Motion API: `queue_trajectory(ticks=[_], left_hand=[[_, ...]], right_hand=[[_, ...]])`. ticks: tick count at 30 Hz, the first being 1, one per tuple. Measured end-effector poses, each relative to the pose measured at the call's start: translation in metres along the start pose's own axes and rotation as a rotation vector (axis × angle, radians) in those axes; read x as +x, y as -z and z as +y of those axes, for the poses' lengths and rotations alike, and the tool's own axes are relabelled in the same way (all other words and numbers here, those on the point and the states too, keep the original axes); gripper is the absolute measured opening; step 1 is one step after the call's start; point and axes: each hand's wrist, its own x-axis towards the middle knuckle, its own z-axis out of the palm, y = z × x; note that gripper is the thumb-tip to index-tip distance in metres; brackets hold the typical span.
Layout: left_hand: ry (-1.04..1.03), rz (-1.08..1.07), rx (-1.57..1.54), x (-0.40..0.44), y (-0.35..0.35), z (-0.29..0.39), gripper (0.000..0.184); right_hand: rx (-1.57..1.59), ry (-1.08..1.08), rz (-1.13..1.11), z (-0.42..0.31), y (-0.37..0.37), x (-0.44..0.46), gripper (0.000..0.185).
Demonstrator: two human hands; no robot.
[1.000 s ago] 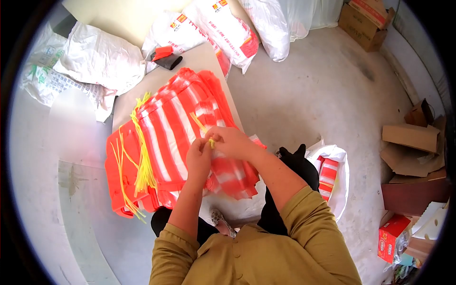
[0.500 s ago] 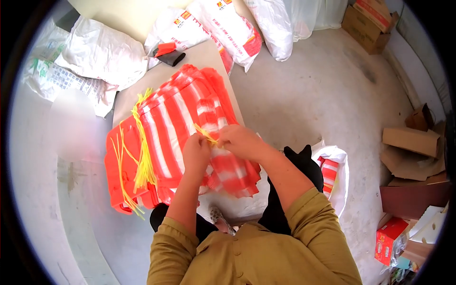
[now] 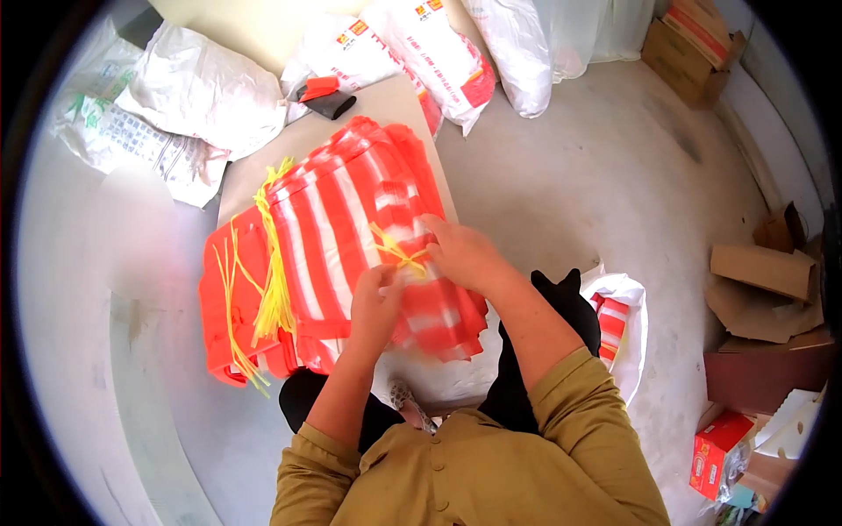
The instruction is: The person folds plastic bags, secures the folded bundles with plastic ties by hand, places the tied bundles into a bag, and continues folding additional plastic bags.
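Observation:
A bundle of red-and-white striped plastic bags (image 3: pixel 436 309) hangs over the front edge of a larger stack of striped plastic bags (image 3: pixel 326 232). A yellow tie (image 3: pixel 402 255) crosses around its middle, its strips spread out. My right hand (image 3: pixel 463 255) is at the right side of the bundle, fingers bent, with a tie end at its thumb. My left hand (image 3: pixel 375 302) is at the bundle's left edge just below the tie. Its fingers are curled together; what they hold is hidden. Loose yellow ties (image 3: pixel 275 285) lie across the stack at left.
The stack rests on a board-topped table (image 3: pixel 386 98). A black-and-red item (image 3: pixel 329 99) lies at its far end. White sacks (image 3: pixel 206 88) stand behind. On the floor at right are an open white bag (image 3: pixel 633 302) with striped bundles inside and cardboard boxes (image 3: pixel 759 269).
My hands have moved apart from close together at the tie, the left lower and the right slightly up. The yellow tie now shows more fully between them. The view has shifted slightly.

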Motion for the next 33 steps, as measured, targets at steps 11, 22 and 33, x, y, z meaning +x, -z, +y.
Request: queue_trajectory(ticks=[11,22,33], left_hand=[[0.600,-0.135,-1.059,-0.031,0.021,0.025,0.039],[0.542,-0.166,-1.012,-0.031,0.004,0.044,0.045],[0.537,-0.260,-0.988,-0.037,-0.016,0.021,0.053]], right_hand=[[0.425,0.126,-0.136,-0.017,-0.007,-0.011,0.070],[0.847,0.060,-0.036,-0.013,-0.017,-0.002,0.086],[0.780,-0.146,-0.152,0.004,0.010,-0.011,0.080]])
